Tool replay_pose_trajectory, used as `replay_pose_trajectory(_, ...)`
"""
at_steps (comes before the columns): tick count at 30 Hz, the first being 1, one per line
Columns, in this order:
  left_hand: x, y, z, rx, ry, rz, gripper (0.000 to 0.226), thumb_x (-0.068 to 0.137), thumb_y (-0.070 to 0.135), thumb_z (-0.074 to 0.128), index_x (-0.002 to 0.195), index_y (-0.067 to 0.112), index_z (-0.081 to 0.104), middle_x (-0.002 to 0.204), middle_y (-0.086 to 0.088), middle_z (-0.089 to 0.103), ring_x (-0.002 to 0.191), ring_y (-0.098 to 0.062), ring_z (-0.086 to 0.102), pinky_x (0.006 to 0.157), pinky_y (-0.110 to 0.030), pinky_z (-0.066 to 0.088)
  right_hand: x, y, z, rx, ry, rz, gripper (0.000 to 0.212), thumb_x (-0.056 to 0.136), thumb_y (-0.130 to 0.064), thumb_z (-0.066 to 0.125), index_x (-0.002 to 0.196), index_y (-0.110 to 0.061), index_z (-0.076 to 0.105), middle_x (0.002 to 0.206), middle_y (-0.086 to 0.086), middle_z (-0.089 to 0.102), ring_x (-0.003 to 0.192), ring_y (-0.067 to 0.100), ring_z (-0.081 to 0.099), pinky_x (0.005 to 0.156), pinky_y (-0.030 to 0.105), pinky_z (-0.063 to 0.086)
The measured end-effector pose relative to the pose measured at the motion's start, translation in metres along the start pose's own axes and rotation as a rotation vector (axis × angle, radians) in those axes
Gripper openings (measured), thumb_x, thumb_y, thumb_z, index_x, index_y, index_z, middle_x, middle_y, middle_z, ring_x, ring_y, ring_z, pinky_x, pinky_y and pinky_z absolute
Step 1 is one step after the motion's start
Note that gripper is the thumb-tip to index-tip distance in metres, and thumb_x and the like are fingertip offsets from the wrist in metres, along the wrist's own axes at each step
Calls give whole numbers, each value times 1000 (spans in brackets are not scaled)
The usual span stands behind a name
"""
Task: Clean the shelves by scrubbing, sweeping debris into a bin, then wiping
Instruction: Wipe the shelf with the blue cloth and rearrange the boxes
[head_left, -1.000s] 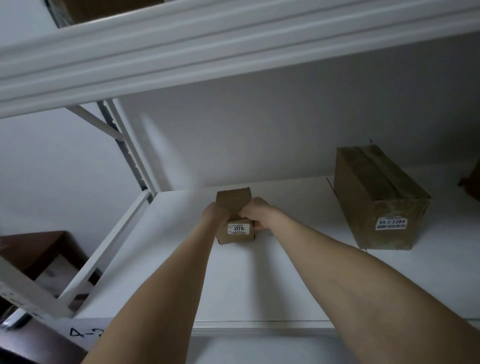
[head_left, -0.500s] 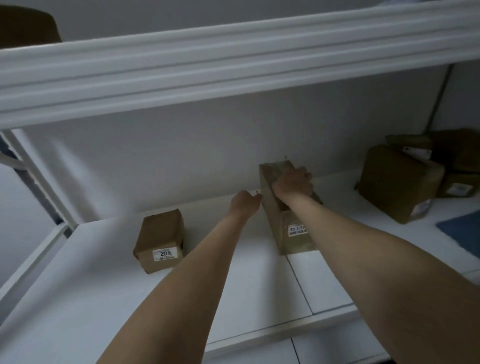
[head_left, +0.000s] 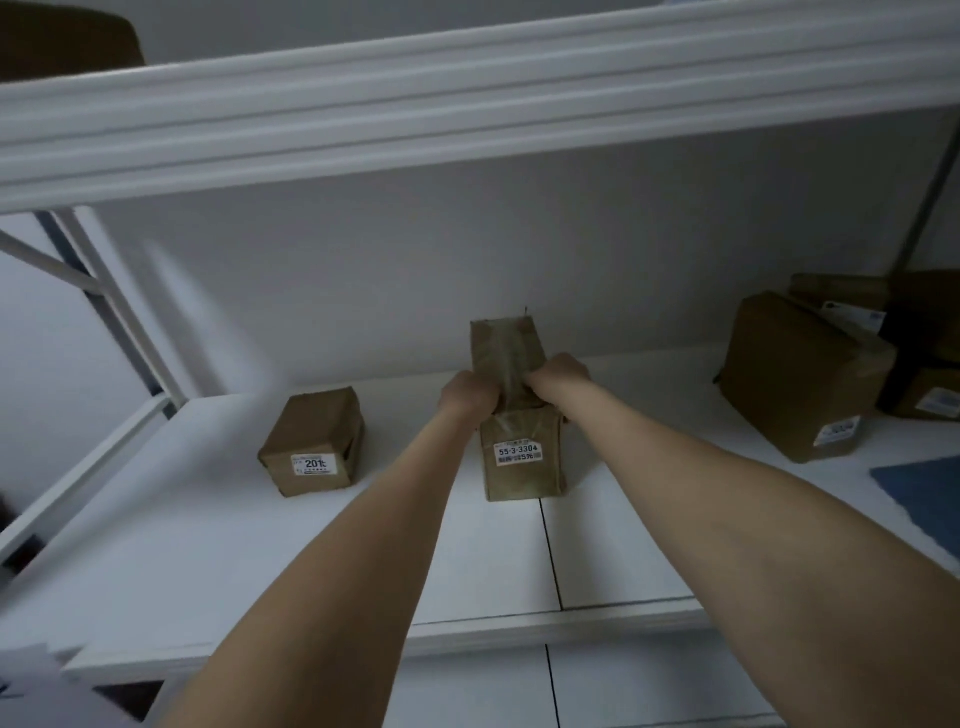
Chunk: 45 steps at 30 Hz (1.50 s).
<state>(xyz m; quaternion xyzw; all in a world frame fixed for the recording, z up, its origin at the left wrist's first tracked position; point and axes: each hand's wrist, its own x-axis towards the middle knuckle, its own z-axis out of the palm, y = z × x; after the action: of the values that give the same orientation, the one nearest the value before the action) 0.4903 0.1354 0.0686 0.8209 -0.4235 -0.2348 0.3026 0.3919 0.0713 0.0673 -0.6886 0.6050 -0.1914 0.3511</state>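
The white shelf (head_left: 363, 561) is the thing we have to clean. It lies right in front of us, under another shelf board (head_left: 467, 109). As far as we can tell, no scrubbing has begun, because boxes stand on it.

In the middle stands a tall brown box (head_left: 522, 467). Our left hand (head_left: 470, 397) grips its top on the left side. Our right hand (head_left: 558, 376) grips its top on the right side. The fingers of both hands curl onto the taped top.

We think the step now is to move this box away so the shelf under it can be scrubbed. To do it well, we should hold both sides tight and lift straight up, not drag. We should set it down where it will not bump the small box (head_left: 317, 441) on the left or the big box (head_left: 789, 384) on the right.

A blue cloth (head_left: 924, 493) lies at the far right of the shelf.

The tall box's white label reads "55-3-3304". The small box's label reads "201", then a mark we cannot read. The big box's label is too blurry to read.
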Motion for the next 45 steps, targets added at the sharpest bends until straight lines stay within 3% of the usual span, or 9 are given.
replay_pose_trajectory(9,-3,-44,-41,65,85,-99,31,97,19,44,112,-7,54,115,-22,61,105,-35,59,71,-32,43,-21,-32,49,58,-100,-93,37,88,-27,54,119,-7,59,120,17,63,105,33,63,85,37,55)
replay_pose_trajectory(17,-2,-33,-33,234,170,-43,34,94,14,39,123,-1,50,126,-15,54,115,-33,53,96,-38,46,-21,-22,45,23,-59,-123,36,92,-27,54,121,-5,57,126,17,59,113,32,58,82,32,50)
replay_pose_trajectory(22,-5,5,-9,218,390,264,38,94,22,45,129,7,49,129,-14,51,121,-31,47,94,-38,43,-16,4,8,-2,100,-68,40,89,-33,53,118,-8,64,128,12,60,117,29,57,87,28,46)
replay_pose_trajectory(27,-18,71,49,-11,229,417,21,91,17,57,108,6,64,105,-13,68,101,-28,63,85,-33,48,0,48,-58,35,212,-49,41,93,-35,45,87,-6,74,88,9,73,94,26,67,76,26,48)
replay_pose_trajectory(29,-24,99,82,-23,147,444,15,90,17,57,91,6,67,92,-15,71,88,-29,67,78,-33,53,12,70,-87,37,273,-27,39,95,-29,42,101,-3,71,106,14,70,102,29,64,80,28,48)
replay_pose_trajectory(32,-28,139,133,-87,62,376,39,96,33,48,73,6,66,77,-16,71,75,-27,69,74,-32,55,25,113,-135,-8,300,-16,37,96,-18,45,131,-9,51,136,13,50,124,29,50,95,30,42)
replay_pose_trajectory(38,-38,221,223,-51,-67,318,31,92,4,47,120,2,58,124,-17,59,116,-31,56,98,-34,45,46,202,-236,-103,549,63,44,98,-21,42,142,-15,39,145,15,34,131,32,35,106,42,35)
replay_pose_trajectory(41,-42,242,256,-28,-142,312,33,96,14,40,117,-3,59,120,-19,61,112,-34,57,91,-37,46,56,233,-269,3,463,207,55,98,-32,45,146,-10,31,147,15,30,130,34,35,101,42,39)
replay_pose_trajectory(45,-36,252,284,-154,-245,230,45,95,33,46,121,-1,56,117,-21,63,105,-36,60,88,-40,49,63,260,-275,214,241,187,46,98,-39,44,134,-10,47,129,14,53,111,31,55,94,42,50)
